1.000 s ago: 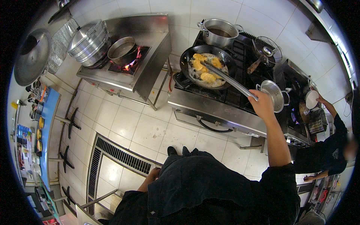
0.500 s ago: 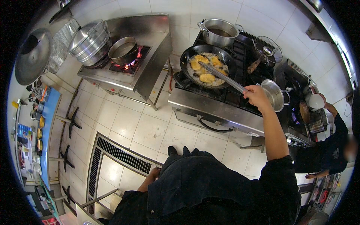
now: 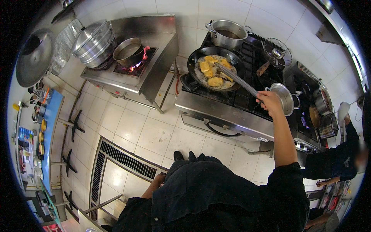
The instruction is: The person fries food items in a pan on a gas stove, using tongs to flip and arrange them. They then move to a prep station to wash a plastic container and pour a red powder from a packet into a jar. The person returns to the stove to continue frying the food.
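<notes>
My right hand (image 3: 269, 102) is stretched out over the stove and grips the long metal tongs (image 3: 236, 79), whose tips reach into the black frying pan (image 3: 235, 65). Several yellow battered pieces (image 3: 211, 71) lie frying in that pan. My left hand (image 3: 158, 179) hangs low beside my dark apron, holding nothing that I can see, its fingers partly hidden.
A steel pot (image 3: 228, 34) stands behind the pan, a small steel bowl (image 3: 285, 99) by my right hand. To the left, a second burner (image 3: 133, 63) flames under a wok (image 3: 127, 49), next to stacked steamers (image 3: 92, 38). A floor drain grate (image 3: 123, 158) runs below. Another person (image 3: 340, 158) works at right.
My right hand has moved up and left toward the stove, pushing the tongs deeper into the frying pan. The left hand has stayed put.
</notes>
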A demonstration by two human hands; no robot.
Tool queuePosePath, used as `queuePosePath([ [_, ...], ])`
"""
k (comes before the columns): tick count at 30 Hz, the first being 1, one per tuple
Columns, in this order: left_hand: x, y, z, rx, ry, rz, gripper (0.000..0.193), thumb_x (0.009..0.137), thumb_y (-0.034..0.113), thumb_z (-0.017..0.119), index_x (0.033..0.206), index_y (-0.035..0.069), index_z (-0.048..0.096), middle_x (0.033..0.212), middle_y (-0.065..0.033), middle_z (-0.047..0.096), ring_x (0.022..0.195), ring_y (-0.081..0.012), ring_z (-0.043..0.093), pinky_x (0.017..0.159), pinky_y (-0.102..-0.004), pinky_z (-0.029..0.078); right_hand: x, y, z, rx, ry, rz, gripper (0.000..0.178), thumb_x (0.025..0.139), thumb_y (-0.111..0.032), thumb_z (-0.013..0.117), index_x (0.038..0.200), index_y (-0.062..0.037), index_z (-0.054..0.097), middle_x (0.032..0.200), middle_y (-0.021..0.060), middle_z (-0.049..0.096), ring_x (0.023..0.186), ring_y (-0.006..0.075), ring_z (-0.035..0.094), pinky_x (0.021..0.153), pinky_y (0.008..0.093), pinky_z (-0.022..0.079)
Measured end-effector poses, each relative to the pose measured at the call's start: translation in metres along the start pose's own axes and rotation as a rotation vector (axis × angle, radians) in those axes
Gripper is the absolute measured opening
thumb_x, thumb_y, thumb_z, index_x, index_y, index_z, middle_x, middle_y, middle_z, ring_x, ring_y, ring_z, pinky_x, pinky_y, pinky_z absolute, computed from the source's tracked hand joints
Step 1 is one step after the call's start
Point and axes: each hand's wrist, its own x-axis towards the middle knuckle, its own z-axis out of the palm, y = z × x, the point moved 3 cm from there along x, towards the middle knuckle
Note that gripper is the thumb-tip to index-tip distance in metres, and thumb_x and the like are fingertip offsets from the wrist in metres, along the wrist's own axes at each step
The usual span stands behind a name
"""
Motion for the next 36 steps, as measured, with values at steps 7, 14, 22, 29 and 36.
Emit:
queuePosePath([
  [7,0.066,-0.067,0.004,0.733,0.126,0.560,0.036,0.078,0.027,0.053,0.109,0.011,0.062,0.117,-0.0105,0.057,0.111,-0.0285,0.051,0.097,-0.0348,0.040,0.024,0.008,0.017,0.022,-0.032,-0.068,0.027,0.085,-0.016,0.058,0.106,0.0009,0.059,0.072,0.0050,0.058,0.045,0.0079,0.043,0.037,0.0208,0.030],
  [14,0.024,0.007,0.006,0.576,-0.038,0.229,0.036,0.078,0.026,0.053,0.109,0.011,0.062,0.116,-0.0095,0.058,0.110,-0.0281,0.052,0.094,-0.0343,0.043,0.018,0.012,0.010,-0.761,0.338,-0.564,0.028,0.082,-0.022,0.059,0.106,-0.0086,0.061,0.088,0.0133,0.064,0.073,0.0297,0.062,0.067,0.0382,0.048],
  [22,0.061,-0.066,0.006,0.271,0.009,0.172,0.035,0.078,0.027,0.054,0.107,0.010,0.062,0.109,-0.0110,0.061,0.102,-0.0301,0.056,0.087,-0.0374,0.047,-0.028,-0.007,0.005,-1.218,0.367,-0.771,0.028,0.086,-0.022,0.051,0.113,-0.0144,0.056,0.093,0.0076,0.059,0.070,0.0281,0.062,0.061,0.0412,0.052],
  [29,0.015,-0.020,-0.009,0.152,0.016,0.268,0.032,0.078,0.027,0.054,0.101,0.008,0.064,0.104,-0.0141,0.063,0.096,-0.0330,0.058,0.085,-0.0397,0.048,-0.040,-0.007,0.010,-1.344,0.380,-0.878,0.031,0.082,-0.019,0.055,0.113,-0.0149,0.056,0.083,0.0057,0.055,0.063,0.0247,0.062,0.054,0.0365,0.052],
  [36,0.014,0.005,0.000,0.253,0.068,0.209,0.033,0.080,0.028,0.051,0.096,0.002,0.065,0.104,-0.0176,0.062,0.096,-0.0354,0.057,0.087,-0.0396,0.046,-0.034,-0.001,0.017,-1.336,0.427,-0.941,0.032,0.079,-0.014,0.054,0.111,-0.0098,0.056,0.081,0.0076,0.053,0.062,0.0238,0.062,0.053,0.0358,0.052],
])
